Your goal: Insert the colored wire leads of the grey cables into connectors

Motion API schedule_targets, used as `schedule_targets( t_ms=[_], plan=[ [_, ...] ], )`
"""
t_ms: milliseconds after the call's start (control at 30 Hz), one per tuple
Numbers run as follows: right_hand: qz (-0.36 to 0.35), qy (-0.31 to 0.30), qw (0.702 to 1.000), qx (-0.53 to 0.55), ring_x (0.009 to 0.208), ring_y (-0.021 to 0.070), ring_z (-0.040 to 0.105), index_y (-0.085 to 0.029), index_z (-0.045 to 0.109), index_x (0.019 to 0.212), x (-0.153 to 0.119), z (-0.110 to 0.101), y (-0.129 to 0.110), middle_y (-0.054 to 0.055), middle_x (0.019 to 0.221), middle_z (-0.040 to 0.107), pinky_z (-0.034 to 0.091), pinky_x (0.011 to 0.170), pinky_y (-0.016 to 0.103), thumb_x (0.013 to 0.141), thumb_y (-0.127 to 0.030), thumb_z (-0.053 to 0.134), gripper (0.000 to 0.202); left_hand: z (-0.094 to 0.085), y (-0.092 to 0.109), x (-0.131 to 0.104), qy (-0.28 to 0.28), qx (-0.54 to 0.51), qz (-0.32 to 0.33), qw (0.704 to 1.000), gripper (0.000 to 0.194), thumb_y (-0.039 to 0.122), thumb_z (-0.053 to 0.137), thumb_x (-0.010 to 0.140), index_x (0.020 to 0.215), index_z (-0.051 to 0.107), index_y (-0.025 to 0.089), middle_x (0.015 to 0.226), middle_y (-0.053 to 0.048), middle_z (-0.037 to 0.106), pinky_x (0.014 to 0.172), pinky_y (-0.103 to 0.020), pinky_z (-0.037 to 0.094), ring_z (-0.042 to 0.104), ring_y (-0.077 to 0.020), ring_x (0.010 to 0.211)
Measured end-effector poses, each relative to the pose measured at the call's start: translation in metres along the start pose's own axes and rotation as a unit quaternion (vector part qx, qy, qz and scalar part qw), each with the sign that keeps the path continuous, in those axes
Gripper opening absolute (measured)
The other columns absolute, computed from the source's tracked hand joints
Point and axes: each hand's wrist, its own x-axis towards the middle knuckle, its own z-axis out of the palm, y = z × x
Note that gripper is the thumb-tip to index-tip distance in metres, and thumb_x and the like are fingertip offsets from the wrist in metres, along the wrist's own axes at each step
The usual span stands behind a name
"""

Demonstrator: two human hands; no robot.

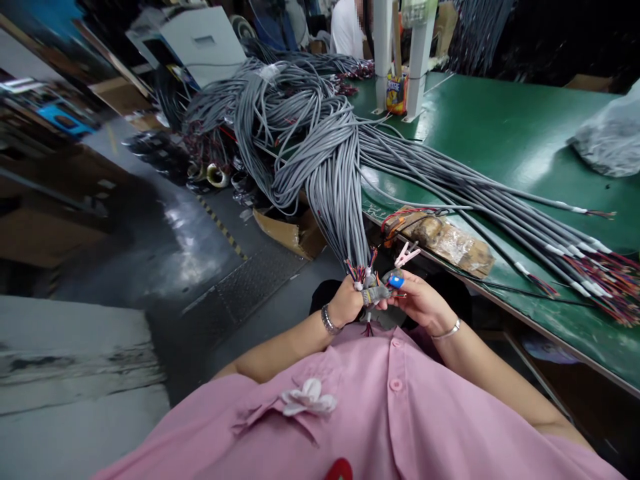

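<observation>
My left hand [347, 301], with a dark bracelet at its wrist, is closed around the end of a grey cable [370, 280]. Grey cloth-like coverings [376, 294] show on its fingers. Thin coloured wires [356, 272] fan out of the cable ends just above it. Close on the right, my right hand [420, 303] pinches at the same spot, a small blue piece [396, 281] between its thumb and fingers. Exactly what its fingertips grip is partly hidden. A large bundle of grey cables [335, 160] hangs from the table down to my hands.
The green table [520, 127] bears more cables [500, 207] with stripped ends, a taped brown block [450, 243], a pink clip [407, 255] and a plastic bag [613, 133]. White posts [415, 73] rise from it. An open cardboard box [287, 230] stands below. Another person [346, 30] is behind.
</observation>
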Motion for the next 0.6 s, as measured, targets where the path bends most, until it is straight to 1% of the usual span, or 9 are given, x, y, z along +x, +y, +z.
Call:
schedule_targets(
  t_ms=[100, 167, 233, 300, 400, 500, 600],
  plan=[
    [0.015, -0.029, 0.999, -0.007, 0.057, 0.0189, 0.066, -0.017, 0.064, 0.077, 0.005, -0.002, -0.003, 0.003, 0.067, 0.070, 0.051, 0.064, 0.034, 0.072, -0.038, 0.077, 0.025, -0.002, 0.002, 0.000, -0.026, 0.027, -0.008, 0.999, 0.036, 0.045, 0.077, 0.069, 0.060, 0.069, 0.011, 0.055, -0.006, 0.065, 0.050, -0.024, 0.040, 0.053, -0.0108, 0.048],
    [0.011, -0.029, 0.999, -0.020, 0.056, 0.0188, 0.065, -0.017, 0.065, 0.077, 0.007, -0.001, -0.003, 0.004, 0.068, 0.070, 0.051, 0.063, 0.035, 0.073, -0.039, 0.077, 0.025, -0.003, 0.001, 0.000, -0.030, 0.037, -0.014, 0.999, 0.036, 0.044, 0.076, 0.070, 0.059, 0.068, 0.011, 0.054, -0.005, 0.064, 0.051, -0.023, 0.041, 0.053, -0.0102, 0.047],
    [-0.003, 0.000, 1.000, -0.028, 0.057, 0.0162, 0.063, -0.016, 0.067, 0.078, 0.007, -0.001, -0.002, 0.004, 0.068, 0.070, 0.050, 0.063, 0.032, 0.072, -0.038, 0.078, 0.025, -0.002, 0.000, 0.000, -0.012, 0.031, -0.024, 0.999, 0.035, 0.043, 0.078, 0.068, 0.060, 0.067, 0.011, 0.054, -0.004, 0.064, 0.050, -0.023, 0.042, 0.053, -0.0101, 0.047],
    [-0.024, 0.039, 0.999, -0.023, 0.058, 0.0133, 0.060, -0.017, 0.068, 0.077, 0.006, -0.004, 0.001, 0.002, 0.071, 0.070, 0.049, 0.062, 0.028, 0.071, -0.038, 0.079, 0.025, 0.000, -0.002, -0.001, 0.015, 0.013, -0.034, 0.999, 0.034, 0.043, 0.080, 0.065, 0.066, 0.068, 0.012, 0.055, -0.003, 0.064, 0.050, -0.023, 0.043, 0.054, -0.0106, 0.046],
    [-0.030, 0.083, 0.996, 0.002, 0.060, 0.0123, 0.060, -0.017, 0.070, 0.079, 0.005, -0.013, 0.006, 0.003, 0.076, 0.070, 0.049, 0.061, 0.027, 0.072, -0.040, 0.079, 0.025, 0.003, -0.002, -0.001, 0.042, 0.003, -0.029, 0.999, 0.034, 0.043, 0.080, 0.065, 0.066, 0.066, 0.012, 0.054, -0.002, 0.064, 0.048, -0.022, 0.042, 0.054, -0.0104, 0.046],
    [-0.031, 0.110, 0.992, 0.049, 0.059, 0.0121, 0.059, -0.019, 0.070, 0.086, 0.005, -0.023, 0.006, 0.003, 0.077, 0.070, 0.050, 0.062, 0.028, 0.073, -0.052, 0.074, 0.035, 0.005, 0.000, 0.001, 0.046, 0.004, -0.022, 0.999, 0.036, 0.043, 0.077, 0.068, 0.058, 0.063, 0.012, 0.052, -0.004, 0.063, 0.046, -0.022, 0.039, 0.053, -0.0095, 0.044],
    [-0.046, 0.112, 0.991, 0.059, 0.060, 0.0121, 0.058, -0.020, 0.069, 0.084, 0.010, -0.027, -0.003, 0.004, 0.078, 0.069, 0.049, 0.060, 0.027, 0.075, -0.068, 0.063, 0.050, 0.008, 0.005, 0.005, 0.043, -0.031, -0.034, 0.998, 0.035, 0.043, 0.076, 0.068, 0.060, 0.064, 0.012, 0.053, -0.005, 0.064, 0.045, -0.022, 0.039, 0.055, -0.0111, 0.044]
  ],
)
